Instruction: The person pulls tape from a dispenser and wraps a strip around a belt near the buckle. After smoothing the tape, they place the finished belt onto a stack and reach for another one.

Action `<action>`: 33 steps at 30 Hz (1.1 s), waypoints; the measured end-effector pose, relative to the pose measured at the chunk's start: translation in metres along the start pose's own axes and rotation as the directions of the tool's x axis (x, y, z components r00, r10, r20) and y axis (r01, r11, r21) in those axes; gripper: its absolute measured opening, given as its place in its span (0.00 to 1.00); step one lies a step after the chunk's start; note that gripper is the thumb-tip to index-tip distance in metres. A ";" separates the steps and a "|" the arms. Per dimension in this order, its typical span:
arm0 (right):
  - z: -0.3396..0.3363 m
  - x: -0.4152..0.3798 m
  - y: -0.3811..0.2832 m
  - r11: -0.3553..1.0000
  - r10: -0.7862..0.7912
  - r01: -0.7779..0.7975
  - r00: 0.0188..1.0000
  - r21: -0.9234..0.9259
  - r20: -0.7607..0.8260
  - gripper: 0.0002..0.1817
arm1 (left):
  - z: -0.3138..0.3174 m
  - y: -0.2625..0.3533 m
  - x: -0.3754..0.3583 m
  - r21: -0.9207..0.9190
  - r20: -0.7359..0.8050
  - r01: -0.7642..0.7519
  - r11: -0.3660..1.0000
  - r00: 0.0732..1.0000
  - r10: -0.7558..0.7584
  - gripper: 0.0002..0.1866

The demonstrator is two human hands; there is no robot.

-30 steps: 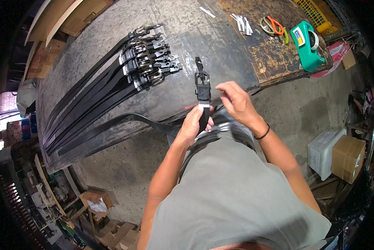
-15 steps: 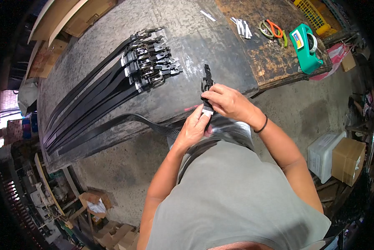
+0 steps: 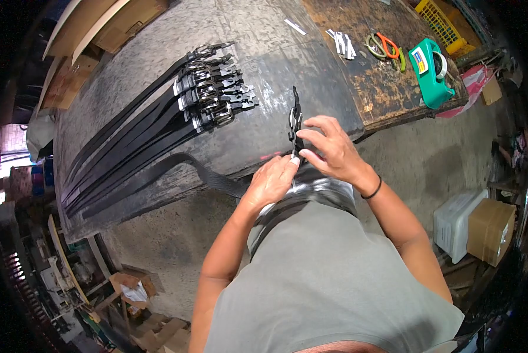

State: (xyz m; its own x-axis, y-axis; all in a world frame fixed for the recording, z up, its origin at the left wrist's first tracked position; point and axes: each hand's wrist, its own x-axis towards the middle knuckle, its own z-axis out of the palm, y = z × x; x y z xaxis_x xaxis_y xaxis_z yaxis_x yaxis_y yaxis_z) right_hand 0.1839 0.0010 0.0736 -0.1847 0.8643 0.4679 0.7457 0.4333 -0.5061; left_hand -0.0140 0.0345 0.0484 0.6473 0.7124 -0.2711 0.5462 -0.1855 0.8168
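Observation:
A black webbing strap (image 3: 214,178) runs along the near table edge to my left hand (image 3: 275,179). My left hand is closed on its end, thumb on top, just below a black metal buckle (image 3: 295,115). The buckle stands edge-on, pointing away from me over the table's near edge. At its right side is my right hand (image 3: 337,147), thumb and fingers apart, with the fingertips right at the lower part of the buckle. A pile of similar black straps (image 3: 134,120) with metal buckles lies to the left on the table.
Right of the grey tabletop (image 3: 264,35) is a worn wooden top with white paper strips (image 3: 341,45), orange-handled scissors (image 3: 387,45) and a green tape dispenser (image 3: 428,73). A yellow basket (image 3: 437,25) stands behind. Boxes (image 3: 492,229) sit at the right.
My right hand has loosened its pinch on the buckle and spread its fingers. The buckle and strap end have turned edge-on, so the white label no longer faces up.

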 end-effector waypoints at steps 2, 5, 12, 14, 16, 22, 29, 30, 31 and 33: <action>-0.008 0.004 0.001 1.000 -0.027 0.027 0.998 0.006 0.055 0.26 | -0.007 0.013 -0.003 0.247 -0.043 -0.081 0.966 0.995 0.095 0.21; -0.026 0.017 -0.007 0.967 -0.027 0.091 0.965 -0.238 0.260 0.36 | -0.021 0.046 -0.005 0.519 -0.132 -0.057 0.853 0.980 0.146 0.20; -0.016 0.011 0.008 0.993 0.103 -0.077 0.930 -0.087 0.354 0.25 | -0.049 0.073 0.001 0.434 -0.131 -0.328 0.839 0.898 0.419 0.27; -0.016 0.009 0.006 0.994 0.082 -0.063 0.969 -0.086 0.231 0.20 | -0.057 0.064 0.003 0.301 -0.192 -0.346 0.888 0.891 0.412 0.25; -0.022 0.005 0.004 0.984 0.155 -0.142 0.979 -0.106 0.129 0.21 | -0.063 0.057 0.004 0.269 -0.129 -0.291 0.918 0.934 0.333 0.19; -0.026 -0.004 -0.014 0.988 0.109 -0.120 0.987 0.094 0.120 0.23 | -0.072 0.091 -0.002 0.205 -0.050 -0.269 0.941 0.957 0.285 0.17; -0.016 -0.005 -0.042 0.943 0.146 -0.135 0.989 0.306 -0.013 0.17 | -0.067 0.115 -0.015 0.348 -0.073 -0.429 0.833 0.874 0.481 0.13; -0.015 -0.005 -0.045 0.954 0.154 -0.138 0.987 0.267 -0.039 0.16 | -0.066 0.115 -0.017 0.358 -0.093 -0.420 0.834 0.873 0.479 0.13; -0.014 -0.005 -0.046 0.959 0.148 -0.130 0.988 0.253 -0.054 0.16 | -0.065 0.115 -0.019 0.371 -0.110 -0.415 0.831 0.869 0.483 0.12; -0.012 -0.004 -0.048 0.964 0.132 -0.112 0.989 0.243 -0.070 0.15 | -0.063 0.111 -0.021 0.389 -0.112 -0.392 0.834 0.878 0.465 0.12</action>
State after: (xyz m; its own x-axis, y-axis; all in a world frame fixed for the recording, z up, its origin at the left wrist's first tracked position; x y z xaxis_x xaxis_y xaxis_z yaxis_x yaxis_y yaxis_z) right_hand 0.1568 -0.0263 0.1044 -0.0389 0.8940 0.4465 0.5840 0.3829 -0.7158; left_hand -0.0004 0.0413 0.1764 0.7628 0.6152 0.1992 0.4085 -0.6973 0.5890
